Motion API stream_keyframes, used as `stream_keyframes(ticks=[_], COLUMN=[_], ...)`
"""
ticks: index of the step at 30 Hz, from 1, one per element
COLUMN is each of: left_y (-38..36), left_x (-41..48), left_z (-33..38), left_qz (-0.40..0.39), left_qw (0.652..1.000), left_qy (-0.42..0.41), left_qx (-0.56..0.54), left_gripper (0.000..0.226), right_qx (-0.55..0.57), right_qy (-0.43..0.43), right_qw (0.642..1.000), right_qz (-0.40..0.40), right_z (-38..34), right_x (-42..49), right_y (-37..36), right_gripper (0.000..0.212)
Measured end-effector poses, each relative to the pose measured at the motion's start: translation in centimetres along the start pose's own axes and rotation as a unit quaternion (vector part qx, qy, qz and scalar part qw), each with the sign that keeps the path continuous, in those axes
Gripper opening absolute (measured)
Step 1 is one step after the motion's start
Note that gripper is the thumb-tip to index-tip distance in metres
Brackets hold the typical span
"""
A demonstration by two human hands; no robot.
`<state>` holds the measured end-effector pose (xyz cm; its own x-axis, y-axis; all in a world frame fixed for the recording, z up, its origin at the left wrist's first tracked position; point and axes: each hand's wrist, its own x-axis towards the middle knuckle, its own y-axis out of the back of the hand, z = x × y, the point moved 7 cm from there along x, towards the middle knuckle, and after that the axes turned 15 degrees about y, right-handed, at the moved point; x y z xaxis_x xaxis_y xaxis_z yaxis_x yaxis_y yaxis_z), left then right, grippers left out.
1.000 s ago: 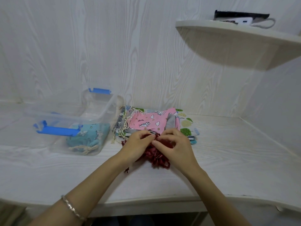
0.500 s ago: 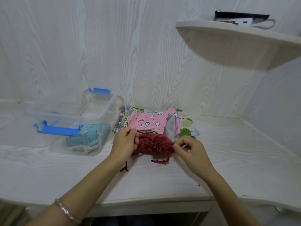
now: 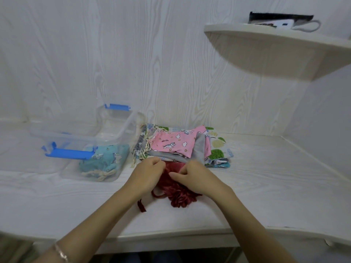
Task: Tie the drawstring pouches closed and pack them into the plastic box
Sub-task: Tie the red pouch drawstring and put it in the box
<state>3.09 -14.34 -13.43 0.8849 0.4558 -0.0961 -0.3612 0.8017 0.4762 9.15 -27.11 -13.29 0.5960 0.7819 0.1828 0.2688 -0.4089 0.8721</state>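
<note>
Mid-tie: left hand (image 3: 147,172) and right hand (image 3: 193,177) pinch the dark red satin pouch (image 3: 179,199); next, I'd guess, snugging the knot

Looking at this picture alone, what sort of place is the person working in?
Probably a home work corner: a white wood-grain desk, a corner shelf above it, and a plastic box beside stacked fabric pouches.

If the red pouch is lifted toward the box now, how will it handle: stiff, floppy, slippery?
Probably floppy: the red pouch bunches into soft gathers where the left hand and right hand grip it. Its sheen suggests slippery fabric, so a pinch may slide. Likely light, and its loose cord would dangle.
</note>
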Motion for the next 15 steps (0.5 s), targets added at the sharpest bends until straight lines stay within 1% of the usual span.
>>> stream_keyframes(ticks=[3,5,6,8,10,11,13,15], left_y=[0.3,0.2,0.1,-0.2,-0.2,-0.1,0.1,0.3], left_x=[-0.4,-0.5,-0.5,-0.7,-0.9,-1.0,-1.4,-1.6], left_z=[-0.1,-0.4,-0.7,-1.2,-1.4,-1.3,-0.9,-0.6], left_qz=[0.007,0.003,-0.009,-0.038,-0.04,-0.03,-0.01,-0.003], left_qw=[0.995,0.98,0.971,0.959,0.951,0.946,0.932,0.924], left_qy=[-0.002,0.0,0.006,0.028,0.034,0.029,0.007,-0.01], left_qx=[0.1,0.198,0.238,0.281,0.303,0.321,0.363,0.383], left_gripper=[0.023,0.025,0.024,0.025,0.026,0.025,0.025,0.025], right_qx=[-0.04,-0.034,-0.016,0.06,0.146,0.161,0.128,0.084], right_qy=[-0.004,0.002,0.002,-0.022,-0.071,-0.084,-0.073,-0.045], right_qw=[0.999,0.998,0.998,0.995,0.984,0.981,0.988,0.994], right_qz=[-0.027,-0.05,-0.064,-0.083,-0.078,-0.072,-0.056,-0.05], right_z=[0.0,-0.1,-0.2,-0.2,0.0,0.1,0.2,0.3], right_x=[0.6,0.7,0.6,0.5,0.6,0.6,0.9,0.9], right_y=[-1.0,-1.3,-1.4,-1.3,-1.1,-1.1,-1.2,-1.5], right_gripper=[0.05,0.049,0.049,0.047,0.04,0.041,0.048,0.056])
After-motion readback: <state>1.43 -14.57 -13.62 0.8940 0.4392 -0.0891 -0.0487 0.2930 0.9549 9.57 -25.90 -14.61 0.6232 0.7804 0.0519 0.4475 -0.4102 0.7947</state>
